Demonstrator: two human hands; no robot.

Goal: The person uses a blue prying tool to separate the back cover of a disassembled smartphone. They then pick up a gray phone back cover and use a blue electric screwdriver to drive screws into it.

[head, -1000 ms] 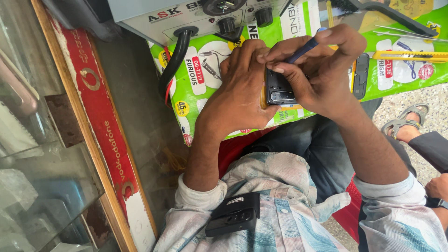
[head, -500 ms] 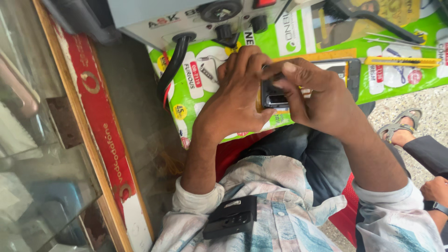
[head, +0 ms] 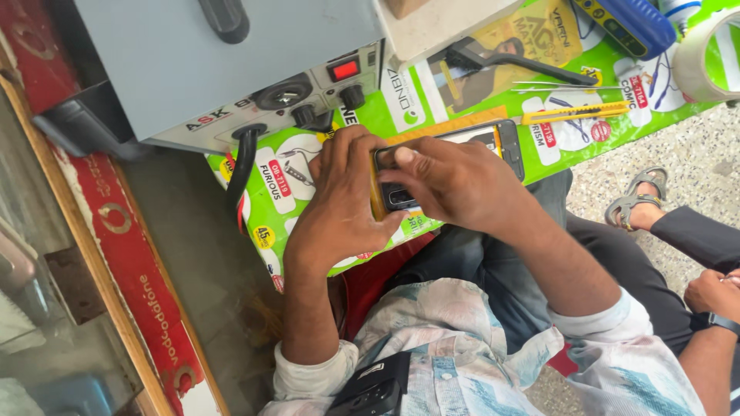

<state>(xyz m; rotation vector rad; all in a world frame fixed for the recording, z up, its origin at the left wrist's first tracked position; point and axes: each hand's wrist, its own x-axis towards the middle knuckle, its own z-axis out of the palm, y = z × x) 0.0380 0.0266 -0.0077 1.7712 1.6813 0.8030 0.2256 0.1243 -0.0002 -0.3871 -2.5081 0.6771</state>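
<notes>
Black glass and a yellow rim mark the flat phone (head: 447, 166), lying on the green printed worktop (head: 570, 131) with its long axis from 9 to 3 o'clock. Left hand (head: 343, 204) clamps its 9 o'clock end; right hand (head: 455, 181), fingertips pressed together, bears on its face.

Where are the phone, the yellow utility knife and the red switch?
phone (head: 455, 139): head view, on its upper edge.
yellow utility knife (head: 574, 114): head view, on mid-handle.
red switch (head: 344, 69): head view, on its face.
</notes>
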